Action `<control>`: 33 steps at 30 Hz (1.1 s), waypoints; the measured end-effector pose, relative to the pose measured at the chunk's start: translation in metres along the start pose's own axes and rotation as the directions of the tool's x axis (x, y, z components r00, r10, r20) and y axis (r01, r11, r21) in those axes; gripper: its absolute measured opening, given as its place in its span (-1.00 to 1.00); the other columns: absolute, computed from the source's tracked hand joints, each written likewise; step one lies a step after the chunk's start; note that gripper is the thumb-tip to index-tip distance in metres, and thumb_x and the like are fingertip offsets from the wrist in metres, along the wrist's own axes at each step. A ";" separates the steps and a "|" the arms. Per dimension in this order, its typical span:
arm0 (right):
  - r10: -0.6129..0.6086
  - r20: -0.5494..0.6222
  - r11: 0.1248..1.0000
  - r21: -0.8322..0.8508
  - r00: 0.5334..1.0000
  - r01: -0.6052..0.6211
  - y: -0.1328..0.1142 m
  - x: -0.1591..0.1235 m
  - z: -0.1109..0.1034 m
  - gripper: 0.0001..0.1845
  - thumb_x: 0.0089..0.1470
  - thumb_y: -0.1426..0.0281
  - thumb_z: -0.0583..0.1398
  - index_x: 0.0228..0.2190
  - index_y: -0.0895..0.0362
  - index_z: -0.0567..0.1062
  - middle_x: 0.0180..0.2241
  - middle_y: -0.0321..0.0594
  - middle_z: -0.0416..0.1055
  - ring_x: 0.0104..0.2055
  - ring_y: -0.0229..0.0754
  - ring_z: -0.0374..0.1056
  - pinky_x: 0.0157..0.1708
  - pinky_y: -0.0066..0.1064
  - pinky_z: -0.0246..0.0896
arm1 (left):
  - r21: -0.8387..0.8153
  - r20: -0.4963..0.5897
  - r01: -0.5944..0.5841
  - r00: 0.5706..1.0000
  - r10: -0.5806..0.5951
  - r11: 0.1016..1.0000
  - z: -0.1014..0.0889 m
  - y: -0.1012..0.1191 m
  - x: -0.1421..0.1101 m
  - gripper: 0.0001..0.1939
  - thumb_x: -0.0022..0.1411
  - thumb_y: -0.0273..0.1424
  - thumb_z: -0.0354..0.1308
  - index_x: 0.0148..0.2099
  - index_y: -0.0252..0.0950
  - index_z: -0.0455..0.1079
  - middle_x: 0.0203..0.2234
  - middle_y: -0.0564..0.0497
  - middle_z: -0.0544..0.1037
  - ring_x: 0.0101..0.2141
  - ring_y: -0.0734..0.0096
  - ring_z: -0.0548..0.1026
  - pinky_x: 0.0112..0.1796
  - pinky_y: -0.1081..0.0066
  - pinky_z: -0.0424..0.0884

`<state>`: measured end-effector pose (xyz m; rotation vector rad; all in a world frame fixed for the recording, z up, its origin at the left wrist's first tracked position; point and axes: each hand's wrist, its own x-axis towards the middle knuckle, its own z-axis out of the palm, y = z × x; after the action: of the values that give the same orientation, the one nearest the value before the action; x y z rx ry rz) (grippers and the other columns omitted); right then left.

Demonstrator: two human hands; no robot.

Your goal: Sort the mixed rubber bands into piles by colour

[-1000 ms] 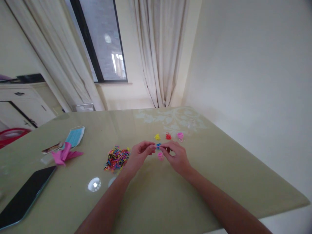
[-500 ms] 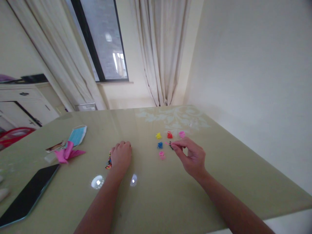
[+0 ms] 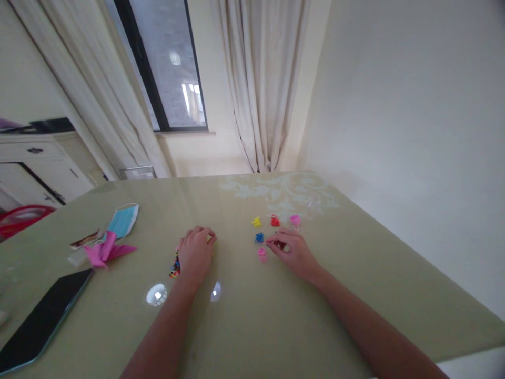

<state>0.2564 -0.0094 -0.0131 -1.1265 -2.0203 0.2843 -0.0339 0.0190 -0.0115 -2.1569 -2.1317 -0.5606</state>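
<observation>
The left hand (image 3: 196,253) lies palm-down over the mixed-colour pile of small rubber bands (image 3: 174,266) on the bench (image 3: 256,321), fingers curled together over it, whether they grip any I cannot tell; only an edge of the pile shows just left of that hand. The right hand (image 3: 292,251) rests low on the bench, fingertips pressed together on a small dark band (image 3: 278,244); just left of those fingertips sit a blue cluster (image 3: 259,238) and a pink cluster (image 3: 261,255); beyond them a yellow cluster (image 3: 256,222), a red cluster (image 3: 275,221) and a magenta cluster (image 3: 295,219). Well left of the left hand lie a face mask (image 3: 123,221), pink paper (image 3: 103,251) and a phone (image 3: 41,318).
</observation>
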 end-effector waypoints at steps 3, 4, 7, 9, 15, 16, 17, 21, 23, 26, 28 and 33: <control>0.042 0.110 0.997 -0.071 0.993 -0.034 0.009 -0.002 0.009 -0.82 0.30 0.34 0.25 -0.27 0.10 0.68 -0.36 -0.21 0.53 -0.40 -0.24 0.38 -0.29 -0.37 0.26 | -0.143 -0.038 -0.008 0.999 0.002 0.990 0.001 0.004 0.002 -0.74 0.38 -0.32 0.08 -0.15 -0.21 0.60 -0.17 -0.11 0.65 -0.09 0.03 0.54 -0.05 0.13 0.41; 0.051 0.134 0.995 -0.091 0.990 -0.039 0.011 -0.002 0.011 -0.84 0.28 0.37 0.27 -0.27 0.10 0.68 -0.35 -0.20 0.53 -0.38 -0.22 0.39 -0.27 -0.36 0.25 | -0.225 -0.047 -0.011 0.999 0.001 0.974 0.002 0.006 0.002 -0.75 0.38 -0.31 0.08 -0.15 -0.23 0.60 -0.18 -0.11 0.67 -0.11 0.05 0.56 -0.04 0.14 0.41; 0.062 0.172 0.990 -0.138 0.983 -0.038 0.014 -0.004 0.013 -0.86 0.25 0.44 0.29 -0.24 0.10 0.70 -0.33 -0.19 0.53 -0.33 -0.19 0.40 -0.22 -0.34 0.25 | -0.539 -0.031 -0.011 0.999 -0.007 0.842 0.004 0.014 0.004 -0.77 0.34 -0.28 0.15 -0.16 -0.25 0.60 -0.22 -0.09 0.70 -0.18 0.16 0.61 -0.05 0.20 0.45; 0.062 0.171 0.988 -0.147 0.983 -0.036 0.013 -0.004 0.011 -0.84 0.26 0.45 0.27 -0.22 0.10 0.70 -0.32 -0.19 0.53 -0.32 -0.18 0.40 -0.22 -0.33 0.25 | -0.723 0.009 0.006 1.000 0.000 0.691 0.003 0.022 0.003 -0.77 0.28 -0.24 0.21 -0.16 -0.26 0.60 -0.24 -0.08 0.71 -0.21 0.20 0.63 -0.08 0.24 0.49; -0.005 0.011 1.000 0.012 1.000 0.005 -0.003 -0.006 0.007 -0.74 0.28 0.27 0.28 -0.04 0.10 0.62 -0.30 -0.19 0.51 -0.38 -0.21 0.35 -0.29 -0.36 0.28 | -0.937 0.189 0.150 0.977 0.095 0.316 -0.005 0.054 -0.014 -0.70 0.10 -0.17 0.38 -0.21 -0.28 0.61 -0.29 -0.06 0.72 -0.24 0.25 0.64 -0.13 0.31 0.53; -0.028 -0.023 0.999 0.033 0.999 0.028 -0.007 -0.007 0.007 -0.69 0.26 0.24 0.30 -0.02 0.10 0.60 -0.30 -0.20 0.51 -0.38 -0.22 0.34 -0.29 -0.36 0.29 | -0.944 0.202 0.161 0.972 0.120 0.287 -0.006 0.059 -0.017 -0.70 0.09 -0.17 0.39 -0.21 -0.28 0.61 -0.30 -0.05 0.72 -0.25 0.26 0.64 -0.14 0.32 0.53; -0.050 -0.055 0.998 0.046 0.997 0.053 -0.010 -0.007 0.006 -0.68 0.25 0.22 0.31 -0.02 0.10 0.59 -0.31 -0.20 0.51 -0.38 -0.22 0.34 -0.28 -0.36 0.29 | -0.949 0.210 0.167 0.967 0.142 0.268 -0.007 0.063 -0.020 -0.70 0.09 -0.18 0.40 -0.22 -0.28 0.61 -0.31 -0.05 0.72 -0.26 0.27 0.64 -0.15 0.33 0.53; -0.137 -0.126 0.986 0.072 0.982 0.147 -0.020 -0.009 0.005 -0.86 0.31 0.30 0.25 -0.20 0.09 0.60 -0.39 -0.23 0.50 -0.38 -0.21 0.34 -0.28 -0.35 0.27 | -0.951 0.213 0.155 0.955 0.205 0.266 -0.009 0.073 -0.029 -0.75 0.12 -0.20 0.39 -0.25 -0.27 0.62 -0.34 -0.03 0.71 -0.29 0.29 0.63 -0.17 0.34 0.53; -0.172 -0.146 0.979 0.084 0.974 0.185 -0.023 -0.010 0.004 -0.87 0.32 0.36 0.24 -0.28 0.09 0.59 -0.42 -0.24 0.50 -0.39 -0.22 0.32 -0.30 -0.35 0.26 | -0.949 0.208 0.143 0.954 0.215 0.282 -0.009 0.075 -0.031 -0.76 0.14 -0.20 0.38 -0.24 -0.27 0.62 -0.33 -0.03 0.71 -0.29 0.28 0.64 -0.17 0.34 0.53; -0.174 -0.162 0.977 0.097 0.971 0.191 -0.025 -0.010 0.002 -0.91 0.29 0.40 0.26 -0.30 0.08 0.58 -0.43 -0.26 0.51 -0.41 -0.22 0.30 -0.32 -0.35 0.24 | -0.945 0.209 0.133 0.948 0.238 0.300 -0.009 0.076 -0.032 -0.74 0.17 -0.18 0.36 -0.21 -0.26 0.61 -0.31 -0.04 0.71 -0.28 0.26 0.64 -0.18 0.33 0.54; -0.146 -0.176 0.979 0.116 0.973 0.168 -0.025 -0.009 0.000 -0.93 0.28 0.41 0.27 -0.29 0.08 0.58 -0.43 -0.26 0.50 -0.40 -0.22 0.31 -0.32 -0.35 0.25 | -0.934 0.190 0.095 0.948 0.257 0.344 -0.010 0.072 -0.029 -0.70 0.20 -0.15 0.33 -0.15 -0.26 0.60 -0.26 -0.06 0.71 -0.25 0.24 0.64 -0.15 0.30 0.54; -0.035 -0.289 0.975 0.199 0.957 0.096 -0.019 -0.006 -0.009 -0.89 0.27 0.39 0.27 -0.35 0.08 0.56 -0.46 -0.29 0.45 -0.43 -0.24 0.30 -0.38 -0.38 0.23 | -0.420 0.032 -0.071 0.995 0.093 0.905 -0.015 0.037 -0.016 -0.73 0.32 -0.28 0.20 -0.01 -0.25 0.58 -0.07 -0.14 0.66 -0.04 0.06 0.56 0.05 0.09 0.40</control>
<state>0.2527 -0.0263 -0.0002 -0.9088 -1.7250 0.2782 -0.0011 -0.0026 0.0056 -2.4799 -2.0838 -1.0512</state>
